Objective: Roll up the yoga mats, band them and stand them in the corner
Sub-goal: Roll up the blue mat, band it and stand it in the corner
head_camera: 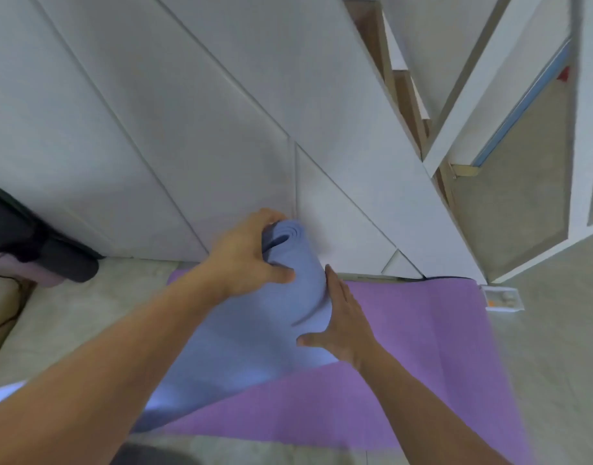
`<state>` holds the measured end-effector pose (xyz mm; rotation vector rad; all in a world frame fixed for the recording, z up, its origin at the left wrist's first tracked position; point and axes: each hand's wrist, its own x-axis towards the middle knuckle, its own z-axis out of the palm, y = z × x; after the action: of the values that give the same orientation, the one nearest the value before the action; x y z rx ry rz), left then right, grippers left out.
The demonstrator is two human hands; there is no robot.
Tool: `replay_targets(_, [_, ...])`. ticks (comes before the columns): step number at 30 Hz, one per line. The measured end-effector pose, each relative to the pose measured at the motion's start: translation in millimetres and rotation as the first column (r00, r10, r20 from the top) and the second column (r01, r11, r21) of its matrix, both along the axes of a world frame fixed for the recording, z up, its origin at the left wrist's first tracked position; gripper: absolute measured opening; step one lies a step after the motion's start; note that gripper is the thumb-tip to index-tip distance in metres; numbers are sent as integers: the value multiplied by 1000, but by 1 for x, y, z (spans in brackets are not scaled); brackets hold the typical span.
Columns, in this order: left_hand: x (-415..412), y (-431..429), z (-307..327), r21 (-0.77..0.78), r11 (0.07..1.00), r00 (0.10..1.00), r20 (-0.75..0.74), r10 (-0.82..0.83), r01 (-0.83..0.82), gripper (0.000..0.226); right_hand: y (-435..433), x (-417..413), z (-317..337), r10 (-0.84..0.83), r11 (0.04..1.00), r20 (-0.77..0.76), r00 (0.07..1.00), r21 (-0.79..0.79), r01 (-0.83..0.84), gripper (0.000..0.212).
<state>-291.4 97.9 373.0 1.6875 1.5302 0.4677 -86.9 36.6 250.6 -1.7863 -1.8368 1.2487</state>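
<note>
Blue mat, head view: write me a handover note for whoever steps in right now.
Left hand grips the top end of the rolled blue mat. Right hand lies flat against its side, fingers straight.
The roll is held near the white wall, over the purple mat, which lies flat on the floor.
Done: blue mat rolled; no band visible on it.
Left: band and stand the blue roll; roll, band and stand the purple.
Dark rolls lie far left.

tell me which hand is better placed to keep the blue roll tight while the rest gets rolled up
Left, most likely. The left hand already grips the blue mat at its coiled end, fingers and thumb curled round it. The right hand only presses flat against the side, so it is freer to feed the loose part.
</note>
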Motion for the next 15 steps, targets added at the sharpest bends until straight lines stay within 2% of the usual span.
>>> replay_targets(2, [-23, -3, 54, -4, 1000, 996, 83, -22, 23, 70, 12, 0, 43, 41, 998, 30, 999, 42, -43, 145])
replay_targets(4, [-45, -12, 105, 4, 1000, 989, 148, -7, 7, 70, 16, -6, 89, 45, 997, 19, 999, 59, -46, 142])
replay_targets(7, [-77, -29, 166, -16, 995, 953, 287, 97, -97, 76, 15, -21, 160, 29, 985, 5, 1000, 173, -29, 115])
replay_targets(9, [-98, -39, 199, -48, 990, 922, 359, 144, -136, 92, 10, -35, 207, 57, 968, 88, 994, 240, -77, 98])
replay_targets(11, [-114, -45, 224, -70, 984, 900, 398, 177, -162, 102, 4, -47, 248, 70, 954, 188, 980, 274, -121, 90])
replay_targets(15, [-132, -68, 267, -77, 971, 868, 435, 237, -227, 87, -4, -63, 306, 80, 918, 348, 934, 339, -204, 78])
